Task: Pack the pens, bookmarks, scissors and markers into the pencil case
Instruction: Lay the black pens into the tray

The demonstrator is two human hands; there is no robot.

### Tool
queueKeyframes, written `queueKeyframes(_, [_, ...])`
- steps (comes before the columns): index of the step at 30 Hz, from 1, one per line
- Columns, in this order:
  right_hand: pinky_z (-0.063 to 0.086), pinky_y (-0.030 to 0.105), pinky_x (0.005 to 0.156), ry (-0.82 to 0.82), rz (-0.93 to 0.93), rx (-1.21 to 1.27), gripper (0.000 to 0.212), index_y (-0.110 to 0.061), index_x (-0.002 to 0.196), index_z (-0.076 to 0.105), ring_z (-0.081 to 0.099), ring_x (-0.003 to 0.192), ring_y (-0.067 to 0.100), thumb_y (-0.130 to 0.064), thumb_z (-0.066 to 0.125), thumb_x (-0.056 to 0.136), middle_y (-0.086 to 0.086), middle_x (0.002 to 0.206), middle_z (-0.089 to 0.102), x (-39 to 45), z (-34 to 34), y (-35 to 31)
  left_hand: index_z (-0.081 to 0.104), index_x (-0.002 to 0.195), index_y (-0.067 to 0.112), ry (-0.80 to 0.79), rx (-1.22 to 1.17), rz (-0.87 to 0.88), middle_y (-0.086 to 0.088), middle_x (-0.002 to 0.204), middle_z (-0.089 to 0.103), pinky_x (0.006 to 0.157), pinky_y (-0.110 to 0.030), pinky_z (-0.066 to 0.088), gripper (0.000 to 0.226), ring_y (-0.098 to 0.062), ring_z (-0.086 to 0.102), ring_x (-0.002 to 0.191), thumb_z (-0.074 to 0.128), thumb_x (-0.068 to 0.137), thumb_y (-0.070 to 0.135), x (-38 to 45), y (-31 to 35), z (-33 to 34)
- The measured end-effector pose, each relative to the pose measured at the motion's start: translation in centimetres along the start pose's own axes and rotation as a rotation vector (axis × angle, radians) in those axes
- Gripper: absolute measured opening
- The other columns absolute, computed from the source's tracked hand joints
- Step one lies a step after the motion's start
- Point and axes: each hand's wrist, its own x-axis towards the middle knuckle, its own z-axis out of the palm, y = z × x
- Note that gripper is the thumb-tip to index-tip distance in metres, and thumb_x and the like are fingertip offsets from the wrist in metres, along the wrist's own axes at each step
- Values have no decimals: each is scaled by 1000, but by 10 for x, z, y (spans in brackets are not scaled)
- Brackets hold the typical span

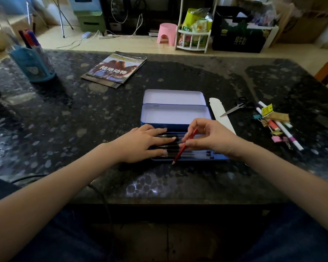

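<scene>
So the right hand (206,138) pinched a red pencil (185,146) slanting across the pens (189,154), which lay left-right in the pencil case (175,114) mid-frame. The left hand (144,142) rested flat, fingers straight, on those pens. Needed turning to line up, I reckon.

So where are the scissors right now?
In the head view, the scissors lie on the dark table to the right of the open pencil case, between the white bookmark and the pile of markers.
</scene>
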Motion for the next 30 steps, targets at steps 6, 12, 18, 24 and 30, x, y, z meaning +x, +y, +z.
queueKeyframes(6, [49,10,58,58,-89,-268,14,-5,83,64,66,62,0,-2,76,76,4,74,70,-2,6,-2,18,142,49,1,-7,1,10,157,12,107,-38,25,52,-16,21,134,30,92,58,0,1,-1])
queueKeyframes(12, [56,20,71,122,-133,-299,15,-4,79,66,67,69,9,-8,79,73,6,77,71,-1,2,3,17,142,49,-6,0,-1,9,157,13,108,-39,25,52,-17,20,135,30,92,57,-1,2,-2])
queueKeyframes(18, [56,26,71,126,-238,-455,16,-8,70,66,63,66,4,-13,81,72,1,71,69,-3,10,5,15,142,51,-8,2,-2,9,157,13,109,-39,24,52,-17,20,135,29,93,57,0,1,-1])
queueKeyframes(24, [57,31,74,172,-250,-474,17,-5,71,65,67,72,15,-13,79,74,4,74,71,-3,5,4,15,142,51,-3,-3,-4,9,157,13,109,-39,25,52,-18,20,135,29,92,57,0,1,-1])
queueKeyframes(30, [51,25,66,37,-319,-774,11,-15,79,67,58,69,5,-22,75,80,-10,74,64,-8,14,6,17,142,50,14,-6,-4,9,157,15,107,-39,26,50,-19,22,134,30,94,55,1,1,2])
